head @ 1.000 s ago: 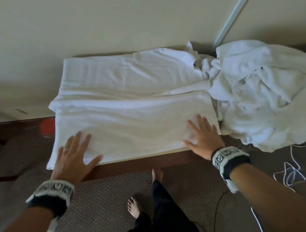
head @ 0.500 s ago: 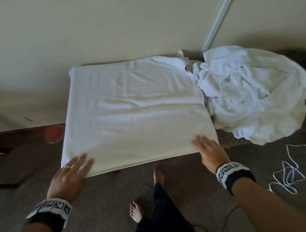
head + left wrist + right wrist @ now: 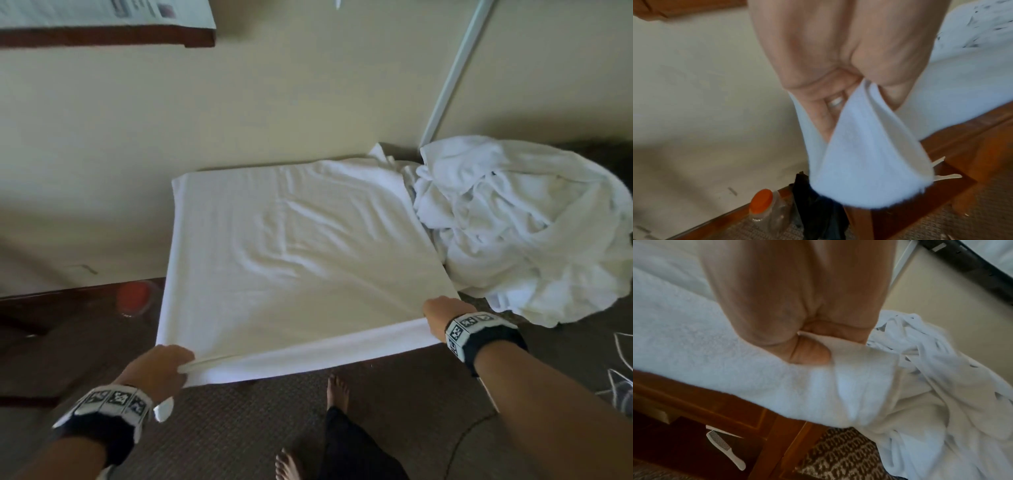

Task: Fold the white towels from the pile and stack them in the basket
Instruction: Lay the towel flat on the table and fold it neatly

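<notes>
Currently, status by item:
Left hand [image 3: 156, 368]: gripped the towel's [image 3: 294, 253] near left corner, fingers curled.
Right hand [image 3: 442, 317]: pinched its near right corner.
Towel: spread flat across the table [image 3: 694, 400], near edge lifted.
Pile [image 3: 524, 222]: unfolded, touching the towel at the table's right end.
Basket: not visible.
Progress: judged early; folding and stacking remained.

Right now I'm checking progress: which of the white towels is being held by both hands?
The flat towel spread on the table; the left hand and right hand grip its near corners. The crumpled pile beside it lies untouched.
</notes>
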Demonstrator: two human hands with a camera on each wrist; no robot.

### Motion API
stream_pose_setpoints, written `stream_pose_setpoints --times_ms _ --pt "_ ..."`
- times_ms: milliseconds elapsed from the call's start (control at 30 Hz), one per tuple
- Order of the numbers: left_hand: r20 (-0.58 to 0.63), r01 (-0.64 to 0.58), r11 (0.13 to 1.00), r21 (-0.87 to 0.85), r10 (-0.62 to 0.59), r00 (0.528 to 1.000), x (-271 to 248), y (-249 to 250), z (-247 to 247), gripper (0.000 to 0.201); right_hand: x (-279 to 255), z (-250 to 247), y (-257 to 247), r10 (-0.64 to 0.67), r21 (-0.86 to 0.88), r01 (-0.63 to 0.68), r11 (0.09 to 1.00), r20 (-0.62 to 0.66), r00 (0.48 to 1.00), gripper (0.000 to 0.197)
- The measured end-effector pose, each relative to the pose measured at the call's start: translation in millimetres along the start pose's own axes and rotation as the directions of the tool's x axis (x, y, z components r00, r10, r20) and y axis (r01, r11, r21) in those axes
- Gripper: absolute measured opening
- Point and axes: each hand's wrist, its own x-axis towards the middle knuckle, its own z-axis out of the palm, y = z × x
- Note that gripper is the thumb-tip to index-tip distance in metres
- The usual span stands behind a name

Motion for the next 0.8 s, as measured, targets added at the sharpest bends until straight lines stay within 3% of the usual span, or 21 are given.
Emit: stream_pose_setpoints --times_ms 133,467,633,733,800 --pt "-0.055 0.072 0.996 0.049 -0.07 0.996 21 -18 -27 0.024 17 -19 7 0.025 0.05 -0.023 0.998 -0.034 0.999 0.026" --pt "-0.127 0.118 0.99 0.08 -0.107 0.986 108 -38 -141 0.031 104 -115 18 0.023 0.107 -0.005 0.994 -0.159 0.987 0.032" --pt "-0.282 0.204 0.979 -0.003 -0.197 0.939 148 -31 -179 0.033 152 -151 21 0.039 0.136 -0.005 0.991 -0.246 0.968 0.028" --pt "-0.47 0.201 0.98 -0.016 -0.185 0.863 160 -20 -176 0.06 165 -150 19 0.052 0.1 -0.012 0.995 -0.411 0.91 0.029" --pt "-0.504 0.168 0.986 -0.025 -0.157 0.849 157 -6 -152 0.072 165 -132 13 0.044 0.117 0.021 0.993 -0.528 0.848 0.036"
